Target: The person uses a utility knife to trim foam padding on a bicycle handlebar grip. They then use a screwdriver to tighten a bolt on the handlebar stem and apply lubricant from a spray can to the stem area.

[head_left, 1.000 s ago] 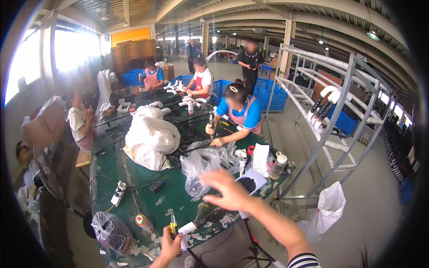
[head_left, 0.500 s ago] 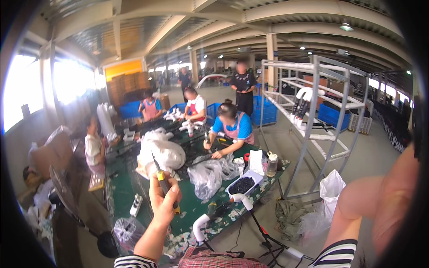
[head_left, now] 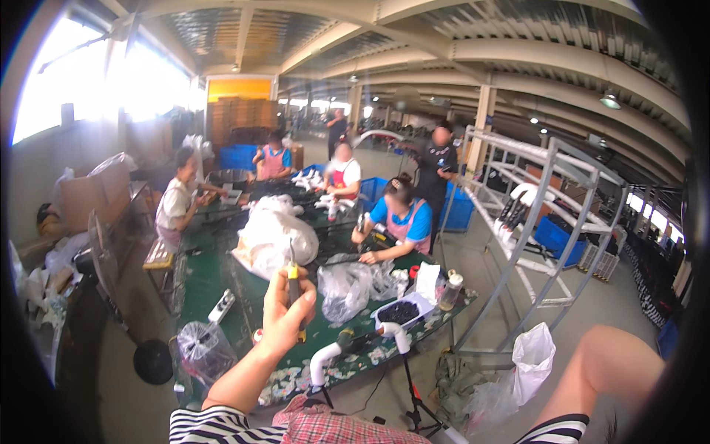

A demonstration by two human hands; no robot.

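Only the head view here, so: the left hand (head_left: 285, 314) is raised in front of the wearer, fingers wrapped tight around a screwdriver (head_left: 293, 285) with a yellow-and-black handle, its thin shaft pointing up. The right hand is out of frame; just the right arm (head_left: 606, 370) comes in at the lower right, so I can't tell what that hand is doing.

Looks to me like a tool-in-hand pause between pieces. Next move probably calls for bringing the tip down to the white curved tube (head_left: 325, 359) at the near edge of the green table (head_left: 207, 277).

Count: one screwdriver, one white tube nearby, one black tray of small dark parts (head_left: 403, 312), several clear plastic bags (head_left: 347, 285), about six other people around the tables.
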